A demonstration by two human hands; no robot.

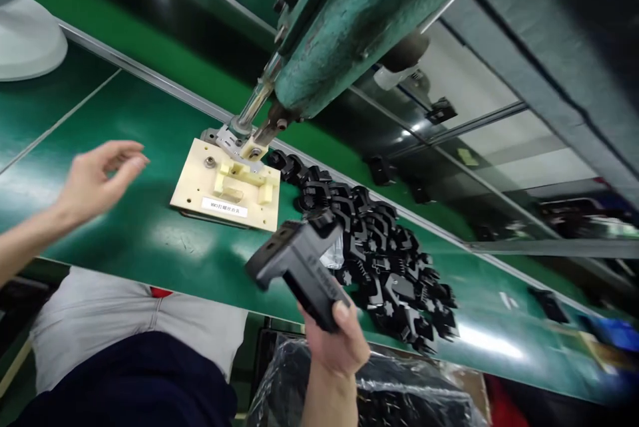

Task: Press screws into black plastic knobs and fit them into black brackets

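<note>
A black plastic part (304, 267) is gripped at its lower end by my right hand (339, 337), raised over the bench's front edge. My left hand (102, 177) hovers at the left above the green bench, its fingers curved and apart with nothing between them. Between the hands lies a cream fixture plate (192, 181) with a white label (224, 207) and raised yellowish blocks (244, 181). Over the plate's back edge reaches the metal tip of a green machine (349, 34). No part sits in the fixture.
Many similar black parts (374, 247) are heaped on the bench (164, 241) right of the fixture. Below the front edge stands a plastic-lined container (399, 394) with black parts. A white round base (30, 41) stands at the back left.
</note>
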